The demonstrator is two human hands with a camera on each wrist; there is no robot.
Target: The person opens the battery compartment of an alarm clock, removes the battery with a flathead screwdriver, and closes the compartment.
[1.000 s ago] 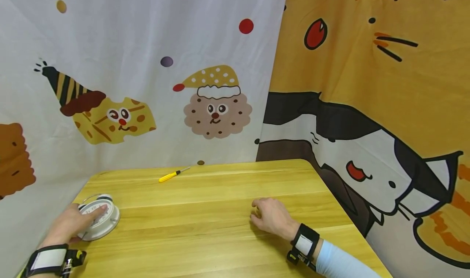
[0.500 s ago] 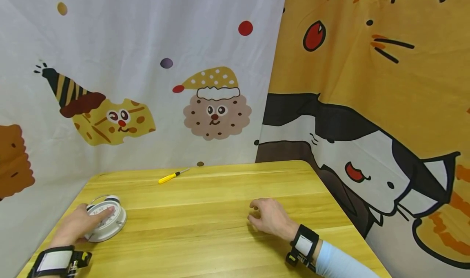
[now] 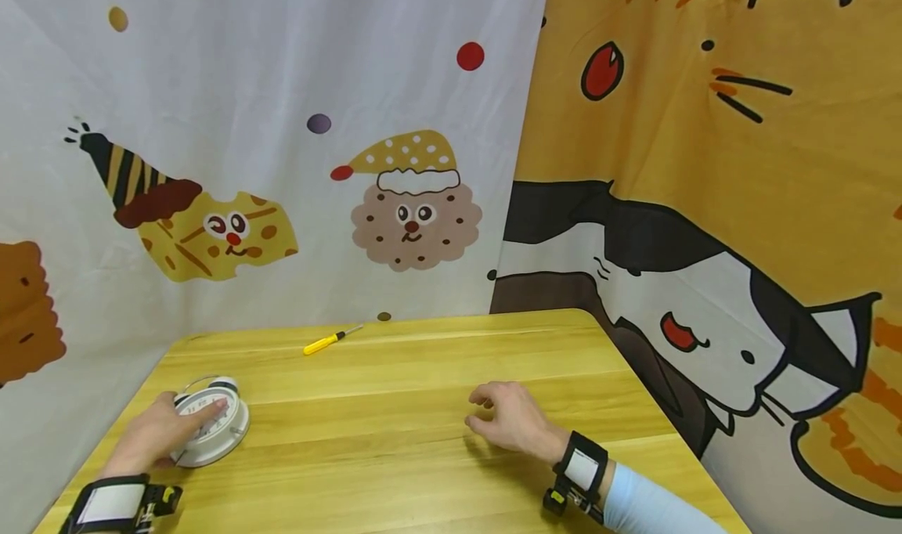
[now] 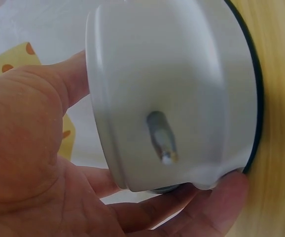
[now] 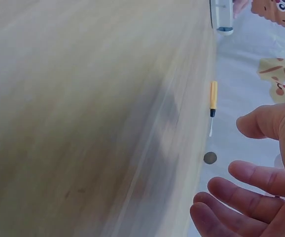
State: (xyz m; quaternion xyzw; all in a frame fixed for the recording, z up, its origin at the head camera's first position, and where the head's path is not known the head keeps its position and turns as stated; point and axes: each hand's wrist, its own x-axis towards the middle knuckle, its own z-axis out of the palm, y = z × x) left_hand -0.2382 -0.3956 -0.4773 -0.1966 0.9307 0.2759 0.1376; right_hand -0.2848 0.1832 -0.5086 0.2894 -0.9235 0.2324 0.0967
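A round white alarm clock (image 3: 231, 434) with a thin wire handle lies face up at the left side of the table. My left hand (image 3: 149, 435) grips it from the left, its thumb across the dial. In the left wrist view the clock's smooth white side (image 4: 192, 64) shows, with a short metal leg (image 4: 161, 138) sticking out and several fingers curled under the rim. Whether the clock's back touches the wood cannot be told. My right hand (image 3: 513, 418) hovers low over the table's right half, fingers loosely bent, holding nothing.
A screwdriver (image 3: 326, 343) with a yellow handle lies near the back edge of the wooden table (image 3: 395, 393). Behind stands a white cloth (image 3: 239, 72) with cartoon prints; an orange cartoon cloth (image 3: 676, 135) hangs along the right side.
My left hand has shifted right with the clock, a little farther in from the table's left edge. The right hand has drifted slightly left. The screwdriver stays put.
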